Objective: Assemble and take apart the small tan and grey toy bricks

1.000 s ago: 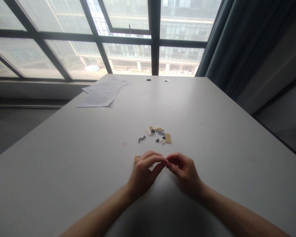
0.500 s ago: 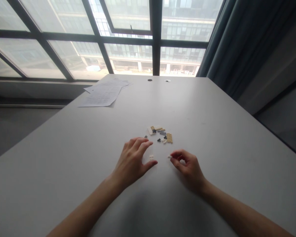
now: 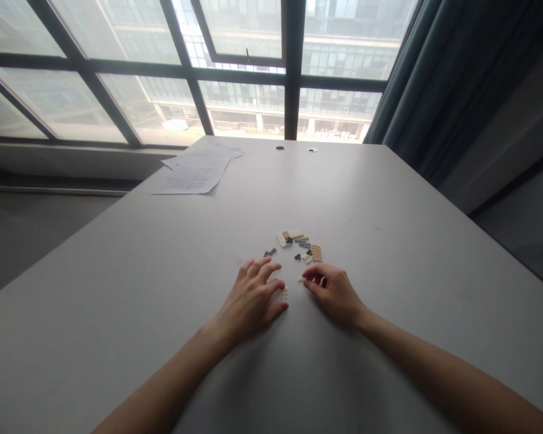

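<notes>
My left hand (image 3: pixel 252 296) lies on the white table (image 3: pixel 163 271), fingers stretched and slightly apart. A small pale brick plate (image 3: pixel 284 294) sits on the table between its thumb and forefinger. I cannot tell whether the fingers grip the plate. My right hand (image 3: pixel 332 292) is just to the right, curled, with thumb and forefinger pinching a tiny white brick piece (image 3: pixel 301 279) close to the tabletop. A small heap of tan, grey, black and white brick pieces (image 3: pixel 301 244) lies just beyond both hands.
Printed paper sheets (image 3: pixel 199 170) lie at the table's far left corner. Two round cable holes (image 3: pixel 279 147) sit near the far edge. A large window runs behind the table, and a dark curtain (image 3: pixel 434 78) hangs at the right.
A second ago both hands met pinching together. They parted, a pale plate came to lie on the table, and both hands have now drawn close to it again.
</notes>
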`<action>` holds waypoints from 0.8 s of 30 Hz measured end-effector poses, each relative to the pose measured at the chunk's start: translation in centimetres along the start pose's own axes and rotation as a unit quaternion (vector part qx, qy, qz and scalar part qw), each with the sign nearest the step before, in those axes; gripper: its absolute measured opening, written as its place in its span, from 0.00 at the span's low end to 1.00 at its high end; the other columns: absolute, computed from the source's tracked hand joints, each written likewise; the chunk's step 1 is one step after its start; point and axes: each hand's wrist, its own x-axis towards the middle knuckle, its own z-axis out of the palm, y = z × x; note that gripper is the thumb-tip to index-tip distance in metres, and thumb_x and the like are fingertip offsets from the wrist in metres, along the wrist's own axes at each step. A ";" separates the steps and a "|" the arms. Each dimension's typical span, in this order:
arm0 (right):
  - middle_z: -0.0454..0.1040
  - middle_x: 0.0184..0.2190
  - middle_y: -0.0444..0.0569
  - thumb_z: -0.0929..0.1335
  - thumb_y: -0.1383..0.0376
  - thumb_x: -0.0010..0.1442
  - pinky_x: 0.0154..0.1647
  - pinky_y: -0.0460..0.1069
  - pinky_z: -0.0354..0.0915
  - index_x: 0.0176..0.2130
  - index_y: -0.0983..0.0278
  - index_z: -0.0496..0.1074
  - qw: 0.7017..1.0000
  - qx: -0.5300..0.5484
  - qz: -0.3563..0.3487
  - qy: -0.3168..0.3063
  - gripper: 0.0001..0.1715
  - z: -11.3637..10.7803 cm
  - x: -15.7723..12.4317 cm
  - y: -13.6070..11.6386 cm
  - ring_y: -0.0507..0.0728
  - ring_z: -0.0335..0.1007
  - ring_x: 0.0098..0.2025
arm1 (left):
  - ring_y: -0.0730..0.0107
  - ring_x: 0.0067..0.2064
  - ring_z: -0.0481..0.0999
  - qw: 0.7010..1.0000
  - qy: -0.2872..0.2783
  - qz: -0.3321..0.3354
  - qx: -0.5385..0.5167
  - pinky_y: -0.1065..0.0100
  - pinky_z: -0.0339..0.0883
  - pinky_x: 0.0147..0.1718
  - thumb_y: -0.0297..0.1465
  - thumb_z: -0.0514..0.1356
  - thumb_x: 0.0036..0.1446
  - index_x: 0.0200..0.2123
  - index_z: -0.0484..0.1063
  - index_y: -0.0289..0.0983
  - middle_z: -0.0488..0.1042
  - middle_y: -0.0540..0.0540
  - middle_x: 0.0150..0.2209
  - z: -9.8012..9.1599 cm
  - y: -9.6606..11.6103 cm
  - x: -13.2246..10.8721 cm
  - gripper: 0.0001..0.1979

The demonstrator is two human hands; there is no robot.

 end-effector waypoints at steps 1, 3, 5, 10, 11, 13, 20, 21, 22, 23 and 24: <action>0.75 0.27 0.45 0.68 0.69 0.56 0.31 0.46 0.63 0.33 0.63 0.75 1.000 -0.012 -0.006 -0.003 0.04 0.4 0.4 -0.1 0.52 0.67 0.27 | 0.46 0.60 0.59 1.000 -0.002 0.001 -0.003 0.42 0.51 0.57 0.37 0.63 0.53 0.38 0.75 0.41 0.68 0.41 0.55 0.0 0.0 -0.1 0.10; 0.75 0.28 0.45 0.68 0.70 0.56 0.33 0.47 0.63 0.33 0.63 0.75 0.999 -0.043 -0.021 -0.009 0.05 1.2 1.0 -0.5 0.53 0.68 0.29 | 0.46 0.60 0.59 1.000 -0.006 0.007 -0.009 0.42 0.50 0.57 0.37 0.63 0.53 0.39 0.75 0.41 0.68 0.41 0.55 0.0 -0.1 -0.2 0.10; 0.75 0.29 0.45 0.68 0.72 0.55 0.36 0.48 0.63 0.33 0.62 0.75 0.997 -0.072 -0.038 -0.013 0.07 2.0 1.4 -0.8 0.53 0.68 0.31 | 0.46 0.60 0.59 1.000 -0.005 0.012 -0.014 0.42 0.50 0.57 0.37 0.63 0.53 0.39 0.75 0.41 0.68 0.42 0.55 0.0 -0.2 -0.3 0.11; 0.75 0.30 0.46 0.69 0.72 0.55 0.39 0.49 0.62 0.34 0.62 0.76 0.993 -0.115 -0.037 -0.018 0.07 3.1 1.8 -1.1 0.55 0.69 0.34 | 0.48 0.57 0.62 1.000 0.005 0.017 -0.020 0.42 0.50 0.57 0.36 0.64 0.52 0.40 0.75 0.42 0.70 0.42 0.52 0.1 -0.3 -0.3 0.12; 0.75 0.30 0.46 0.69 0.72 0.55 0.39 0.49 0.62 0.34 0.61 0.76 0.992 -0.117 -0.037 -0.019 0.07 3.1 1.8 -1.1 0.55 0.69 0.34 | 0.48 0.57 0.62 1.000 0.006 0.017 -0.022 0.43 0.50 0.58 0.36 0.64 0.52 0.41 0.75 0.42 0.70 0.42 0.51 0.1 -0.3 -0.3 0.12; 0.74 0.30 0.45 0.70 0.72 0.54 0.39 0.48 0.61 0.34 0.61 0.76 0.992 -0.114 -0.043 -0.020 0.07 3.1 1.8 -1.0 0.55 0.69 0.35 | 0.49 0.57 0.63 1.000 0.008 0.017 -0.025 0.43 0.51 0.58 0.36 0.64 0.51 0.41 0.75 0.42 0.71 0.42 0.50 0.1 -0.3 -0.3 0.12; 0.74 0.29 0.44 0.70 0.73 0.54 0.41 0.49 0.61 0.34 0.61 0.75 0.994 -0.097 -0.053 -0.021 0.08 2.9 1.6 -0.8 0.55 0.68 0.36 | 0.48 0.57 0.62 1.000 -0.001 0.012 -0.024 0.43 0.50 0.57 0.36 0.64 0.52 0.43 0.74 0.42 0.70 0.42 0.51 0.0 -0.1 -0.3 0.13; 0.74 0.29 0.44 0.70 0.73 0.54 0.41 0.49 0.61 0.35 0.61 0.75 0.994 -0.092 -0.053 -0.021 0.09 2.9 1.6 -0.8 0.55 0.68 0.36 | 0.48 0.57 0.62 1.000 -0.005 0.011 -0.022 0.42 0.50 0.57 0.36 0.63 0.52 0.43 0.74 0.42 0.70 0.42 0.51 -0.1 -0.1 -0.3 0.14; 0.74 0.29 0.44 0.70 0.73 0.53 0.41 0.50 0.61 0.36 0.61 0.75 0.995 -0.086 -0.054 -0.022 0.09 2.9 1.6 -0.7 0.55 0.68 0.36 | 0.48 0.58 0.61 1.000 -0.010 0.010 -0.020 0.42 0.50 0.58 0.36 0.63 0.53 0.43 0.74 0.42 0.70 0.42 0.52 -0.1 -0.1 -0.3 0.14; 0.73 0.29 0.44 0.70 0.73 0.53 0.41 0.49 0.62 0.37 0.61 0.75 0.995 -0.079 -0.054 -0.024 0.10 2.7 1.6 -0.6 0.55 0.68 0.36 | 0.48 0.58 0.61 1.000 -0.013 0.010 -0.019 0.43 0.49 0.58 0.36 0.63 0.53 0.43 0.74 0.42 0.69 0.42 0.52 -0.2 -0.1 -0.3 0.13; 0.73 0.29 0.44 0.70 0.73 0.53 0.41 0.49 0.62 0.37 0.62 0.75 0.996 -0.070 -0.056 -0.029 0.11 2.6 1.5 -0.5 0.55 0.68 0.36 | 0.48 0.58 0.60 1.000 -0.016 0.010 -0.017 0.43 0.49 0.58 0.37 0.63 0.53 0.43 0.74 0.42 0.69 0.42 0.53 -0.2 -0.2 -0.3 0.13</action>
